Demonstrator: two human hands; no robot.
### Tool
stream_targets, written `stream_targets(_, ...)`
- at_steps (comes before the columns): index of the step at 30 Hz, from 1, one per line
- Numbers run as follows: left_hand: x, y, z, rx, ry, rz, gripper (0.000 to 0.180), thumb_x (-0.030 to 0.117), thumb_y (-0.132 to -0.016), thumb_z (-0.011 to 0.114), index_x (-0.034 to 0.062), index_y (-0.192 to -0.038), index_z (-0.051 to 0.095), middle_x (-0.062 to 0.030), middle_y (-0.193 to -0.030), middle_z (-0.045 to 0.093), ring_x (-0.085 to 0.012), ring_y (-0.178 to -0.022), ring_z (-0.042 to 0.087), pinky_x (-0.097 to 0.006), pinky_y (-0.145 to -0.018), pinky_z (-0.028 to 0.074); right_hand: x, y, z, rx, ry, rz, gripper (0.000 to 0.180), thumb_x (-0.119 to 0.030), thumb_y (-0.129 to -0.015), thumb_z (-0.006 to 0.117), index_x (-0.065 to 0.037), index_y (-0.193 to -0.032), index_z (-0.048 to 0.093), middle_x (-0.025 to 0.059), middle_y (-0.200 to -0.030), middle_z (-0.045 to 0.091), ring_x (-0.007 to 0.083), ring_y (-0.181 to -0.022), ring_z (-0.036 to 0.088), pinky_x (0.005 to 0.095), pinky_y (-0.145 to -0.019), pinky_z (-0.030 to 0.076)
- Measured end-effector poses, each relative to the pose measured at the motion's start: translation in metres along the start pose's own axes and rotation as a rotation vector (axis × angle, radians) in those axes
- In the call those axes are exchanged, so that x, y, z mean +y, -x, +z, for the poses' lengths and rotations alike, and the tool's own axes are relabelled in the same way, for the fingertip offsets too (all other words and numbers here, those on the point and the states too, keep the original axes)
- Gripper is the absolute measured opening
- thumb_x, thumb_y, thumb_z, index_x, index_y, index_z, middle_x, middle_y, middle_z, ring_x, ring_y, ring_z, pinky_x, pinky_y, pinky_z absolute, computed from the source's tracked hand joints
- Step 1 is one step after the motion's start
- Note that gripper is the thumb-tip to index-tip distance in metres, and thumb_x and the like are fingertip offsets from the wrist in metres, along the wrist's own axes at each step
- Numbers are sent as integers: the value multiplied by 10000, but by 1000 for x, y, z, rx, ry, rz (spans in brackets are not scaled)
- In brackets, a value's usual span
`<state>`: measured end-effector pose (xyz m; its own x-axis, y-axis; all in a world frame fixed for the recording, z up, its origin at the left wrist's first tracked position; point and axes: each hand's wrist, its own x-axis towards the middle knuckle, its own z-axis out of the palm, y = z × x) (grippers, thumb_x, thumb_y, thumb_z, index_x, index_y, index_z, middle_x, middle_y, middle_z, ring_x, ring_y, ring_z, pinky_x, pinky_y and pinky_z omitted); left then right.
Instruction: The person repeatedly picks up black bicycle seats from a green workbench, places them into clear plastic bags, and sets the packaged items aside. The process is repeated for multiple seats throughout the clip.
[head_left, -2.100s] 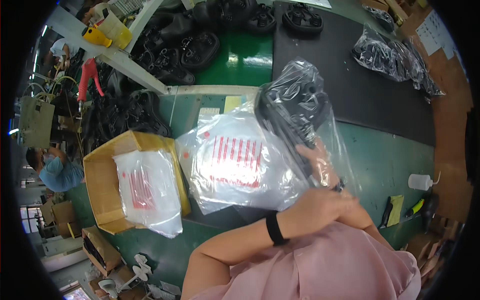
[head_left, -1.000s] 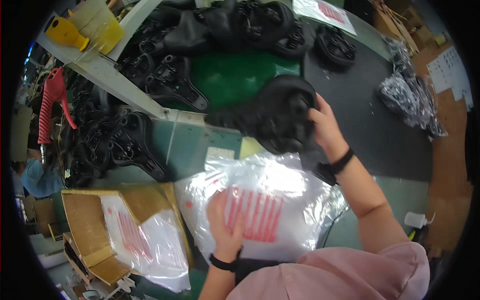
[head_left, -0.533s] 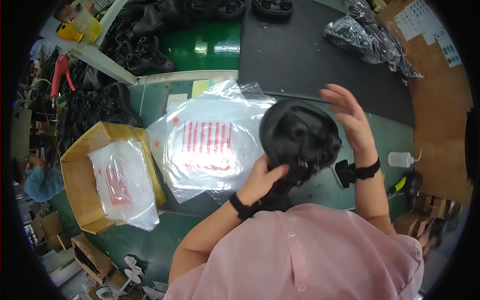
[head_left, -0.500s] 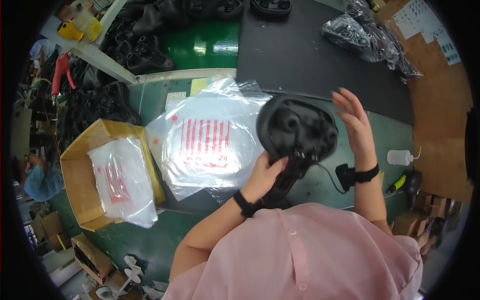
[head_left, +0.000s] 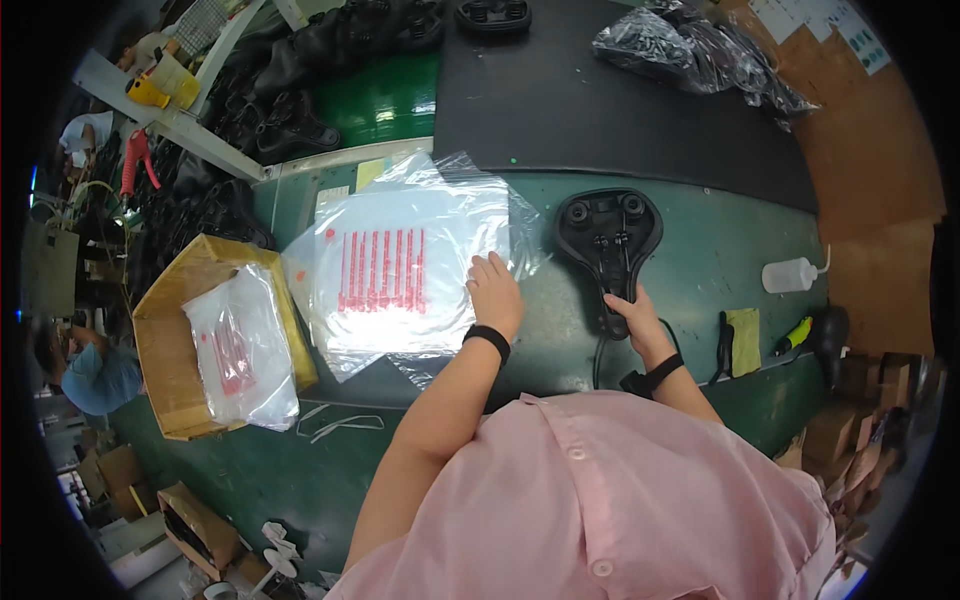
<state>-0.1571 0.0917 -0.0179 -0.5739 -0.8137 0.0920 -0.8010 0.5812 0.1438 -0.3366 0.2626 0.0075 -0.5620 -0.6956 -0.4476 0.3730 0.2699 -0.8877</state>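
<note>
A black bicycle saddle (head_left: 608,243) lies upside down on the green table (head_left: 700,270), its narrow nose pointing toward me. My right hand (head_left: 632,315) grips that nose. My left hand (head_left: 494,292) rests flat on the right edge of a stack of clear plastic bags (head_left: 400,270) printed with red lines, its fingers spread on the top bag. Both wrists wear a black band.
A cardboard box (head_left: 175,340) with more clear bags stands at the left. Piles of black saddles (head_left: 300,90) lie at the back left, bagged saddles (head_left: 690,50) on a black mat at the back right. A white squeeze bottle (head_left: 792,274) and a yellow cloth (head_left: 742,340) sit to the right.
The saddle I held up in both hands now lies upside down on the table. My left hand has moved from it onto the stack of bags.
</note>
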Motion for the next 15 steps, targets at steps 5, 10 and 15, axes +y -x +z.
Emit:
stream_targets(5, -48, -22, -1, -85, 329, 30, 127, 100, -782, 628, -3, -822, 565, -176, -739, 590, -305, -729, 611, -408, -665, 494, 20, -1, -8, -45, -428, 343, 329, -221, -860, 657, -10, -1080, 534, 131, -890, 652, 229, -654, 645, 357, -548, 533)
stream_targets(10, -78, -21, -27, -187, 744, -294, 395, 286, -823, 671, -7, -610, 515, -154, -570, 518, -264, -566, 515, -395, -585, 412, 10, 1, -5, -105, -307, 280, 296, -233, -866, 643, -10, -1037, 548, 155, -865, 665, 235, -614, 645, 343, -519, 533)
stream_targets(15, -102, -14, -11, 103, 1103, -314, 407, 360, -893, 622, -2, -712, 578, -47, -605, 489, -142, -602, 418, -311, -585, 361, -43, 23, 31, -253, -209, 164, 379, -232, -839, 676, -24, -1107, 508, 174, -884, 665, 244, -615, 652, 344, -532, 549)
